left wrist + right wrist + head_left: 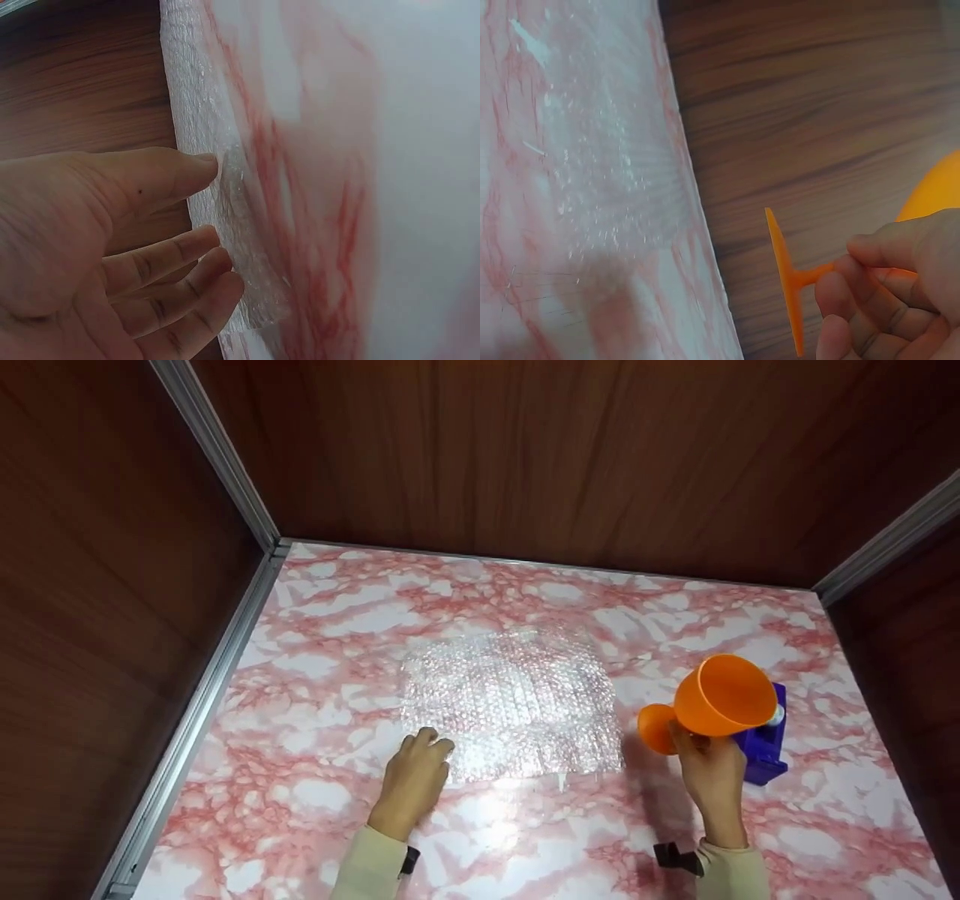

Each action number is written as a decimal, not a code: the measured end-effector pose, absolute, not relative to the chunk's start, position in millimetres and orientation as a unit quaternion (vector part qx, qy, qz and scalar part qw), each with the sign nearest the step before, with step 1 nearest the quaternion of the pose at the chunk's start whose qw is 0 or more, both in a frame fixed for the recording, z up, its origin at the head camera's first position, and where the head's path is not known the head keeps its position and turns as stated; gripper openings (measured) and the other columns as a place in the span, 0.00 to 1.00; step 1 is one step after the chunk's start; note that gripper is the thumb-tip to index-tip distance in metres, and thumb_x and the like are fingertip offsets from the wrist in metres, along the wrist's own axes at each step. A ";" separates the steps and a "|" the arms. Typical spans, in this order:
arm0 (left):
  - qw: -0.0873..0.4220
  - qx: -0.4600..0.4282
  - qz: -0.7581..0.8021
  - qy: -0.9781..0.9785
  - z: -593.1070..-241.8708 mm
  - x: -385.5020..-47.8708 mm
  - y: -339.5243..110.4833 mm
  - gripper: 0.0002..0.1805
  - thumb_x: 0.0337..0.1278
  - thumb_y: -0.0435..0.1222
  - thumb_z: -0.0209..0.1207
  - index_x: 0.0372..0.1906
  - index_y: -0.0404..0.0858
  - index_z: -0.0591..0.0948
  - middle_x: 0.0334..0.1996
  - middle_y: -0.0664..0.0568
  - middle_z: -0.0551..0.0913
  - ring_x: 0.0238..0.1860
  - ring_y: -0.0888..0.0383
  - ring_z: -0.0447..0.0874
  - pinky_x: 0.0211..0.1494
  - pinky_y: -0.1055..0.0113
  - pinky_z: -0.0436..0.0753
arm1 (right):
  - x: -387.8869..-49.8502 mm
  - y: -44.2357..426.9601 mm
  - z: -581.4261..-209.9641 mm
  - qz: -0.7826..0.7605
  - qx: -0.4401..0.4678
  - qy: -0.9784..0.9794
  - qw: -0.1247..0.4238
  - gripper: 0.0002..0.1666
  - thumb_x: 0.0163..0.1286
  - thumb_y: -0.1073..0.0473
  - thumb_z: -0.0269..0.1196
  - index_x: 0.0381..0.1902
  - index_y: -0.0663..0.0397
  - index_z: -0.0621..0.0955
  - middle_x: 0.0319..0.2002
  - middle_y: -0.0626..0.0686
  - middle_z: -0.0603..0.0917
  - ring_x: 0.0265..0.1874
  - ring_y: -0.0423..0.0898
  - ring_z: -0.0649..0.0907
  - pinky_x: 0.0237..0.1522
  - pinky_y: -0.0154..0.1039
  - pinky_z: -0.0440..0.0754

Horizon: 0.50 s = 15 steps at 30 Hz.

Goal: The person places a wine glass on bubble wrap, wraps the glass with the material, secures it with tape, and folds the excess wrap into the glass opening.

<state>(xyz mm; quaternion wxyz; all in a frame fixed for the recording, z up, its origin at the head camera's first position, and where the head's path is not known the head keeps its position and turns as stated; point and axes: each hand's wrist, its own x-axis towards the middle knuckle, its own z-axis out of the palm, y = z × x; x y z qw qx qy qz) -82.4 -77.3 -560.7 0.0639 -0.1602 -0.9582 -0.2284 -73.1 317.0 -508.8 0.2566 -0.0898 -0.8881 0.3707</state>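
Note:
An orange plastic goblet (709,705) is held up on the right side, tilted, its wide mouth facing toward the head camera. My right hand (712,787) pinches it by the stem; the right wrist view shows the flat round foot of the goblet (784,281) sticking out past the fingertips. A clear sheet of bubble wrap (510,705) lies spread on the table. At its near left corner hovers my left hand (412,780), fingers loosely bent and holding nothing. In the left wrist view the thumb and fingers stand apart beside the bubble wrap (195,97).
A purple tape dispenser (763,757) stands just right of the right hand, partly hidden by the goblet. The table (322,817) has a red and white marbled top. Dark wood panels (525,457) with metal edging enclose it at the back and sides.

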 end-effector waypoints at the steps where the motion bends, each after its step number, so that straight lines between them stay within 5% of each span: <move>1: 0.064 -0.163 -0.227 -0.958 -560.7 -83.1 -76.6 0.11 0.52 0.28 0.67 0.42 0.40 0.86 0.49 0.41 0.80 0.42 0.42 0.80 0.36 0.53 0.84 | -73.1 316.6 -508.7 0.372 -0.090 -0.888 0.256 0.11 0.66 0.66 0.67 0.41 0.70 0.81 0.32 0.65 0.83 0.33 0.59 0.81 0.38 0.32 0.73; 8: 0.051 -0.177 -0.219 -0.958 -559.7 -88.4 -70.1 0.11 0.52 0.30 0.70 0.42 0.41 0.86 0.49 0.42 0.80 0.43 0.43 0.80 0.36 0.53 0.84 | -72.3 314.3 -507.3 0.368 -0.084 -0.887 0.265 0.09 0.65 0.66 0.67 0.39 0.69 0.81 0.28 0.63 0.81 0.29 0.56 0.77 0.36 0.36 0.71; 15: 0.052 -0.193 -0.207 -0.958 -559.1 -91.6 -60.8 0.10 0.53 0.30 0.69 0.41 0.41 0.86 0.48 0.43 0.81 0.42 0.44 0.80 0.35 0.55 0.84 | -70.8 311.2 -505.8 0.375 -0.081 -0.883 0.269 0.09 0.65 0.66 0.68 0.38 0.69 0.81 0.27 0.61 0.81 0.28 0.53 0.75 0.34 0.30 0.71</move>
